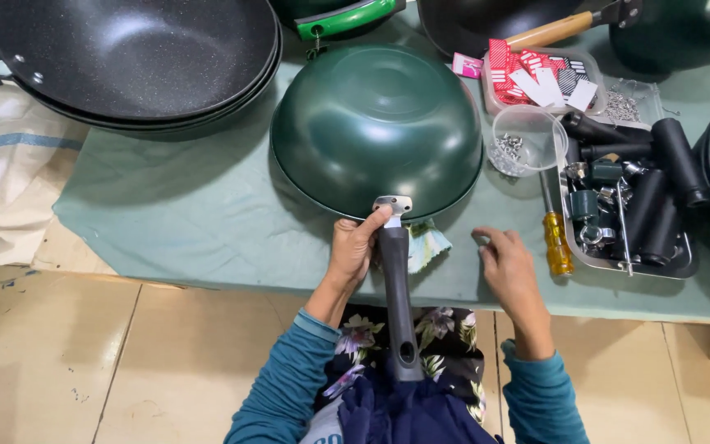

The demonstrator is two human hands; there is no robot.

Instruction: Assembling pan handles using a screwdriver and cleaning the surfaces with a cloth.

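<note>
Over on the left, a stack of black pans (pixel 133 57) sits at the far edge of the tabletop (pixel 191 222), which is covered in pale green cloth. Next comes the green wok (pixel 375 127), turned upside down in front of me, its metal bracket (pixel 393 204) pointing at my body. My left hand (pixel 355 251) rests at that joint, fingers (pixel 369 224) curled around the top of the dark handle (pixel 398 296), pressing it up against the bracket; the handle's far end lies over my lap. A scrap of patterned cloth (pixel 429 242) peeks out beneath the rim. My right hand (pixel 507 267) lies on the tabletop just beside it, fingers loose and gripping nothing. Further right are a yellow-handled screwdriver (pixel 557 242), a clear cup of small screws (pixel 523 140), a tub of red and white tags (pixel 540 78), and a steel tray (pixel 684 263) with more black handles and fittings. By my judgement the handle is seated but not yet screwed fast; whether a screw is in, I cannot tell.
</note>
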